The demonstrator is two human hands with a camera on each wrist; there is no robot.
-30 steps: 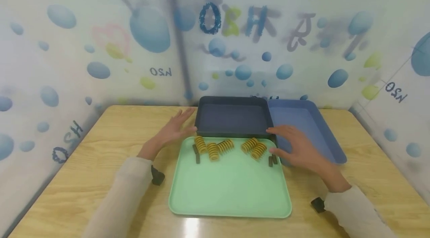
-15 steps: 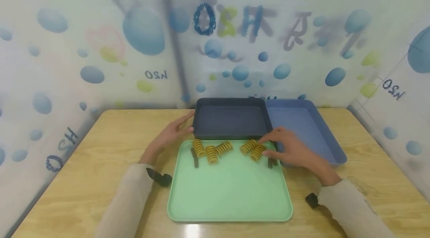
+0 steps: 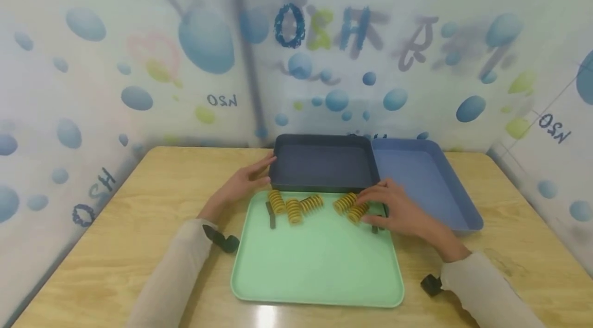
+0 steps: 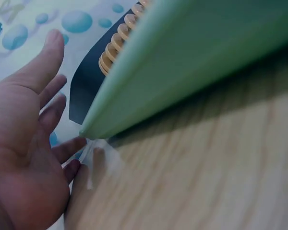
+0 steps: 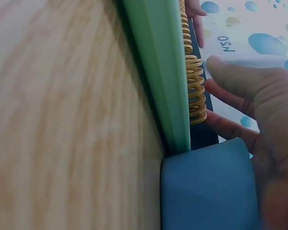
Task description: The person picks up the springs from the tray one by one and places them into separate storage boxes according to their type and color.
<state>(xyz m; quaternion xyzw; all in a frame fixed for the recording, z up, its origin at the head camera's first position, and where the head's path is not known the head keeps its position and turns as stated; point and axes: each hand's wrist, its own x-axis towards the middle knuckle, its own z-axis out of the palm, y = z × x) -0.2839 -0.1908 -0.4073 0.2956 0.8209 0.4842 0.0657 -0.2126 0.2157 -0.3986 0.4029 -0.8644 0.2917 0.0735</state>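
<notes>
Head cam sat high, looked forward and down at the bench, mid-range; green tray centred, walls filling 12 o'clock. Left wrist cam sat near bench level, very close, facing the green tray's rim from its outer left side, left hand at 8 o'clock in frame. Right wrist cam sat equally low and close, rolled sideways, tray edge running 12 to 6, right hand at 3 o'clock. All three shared the tray's far edge and yellow springs.
</notes>
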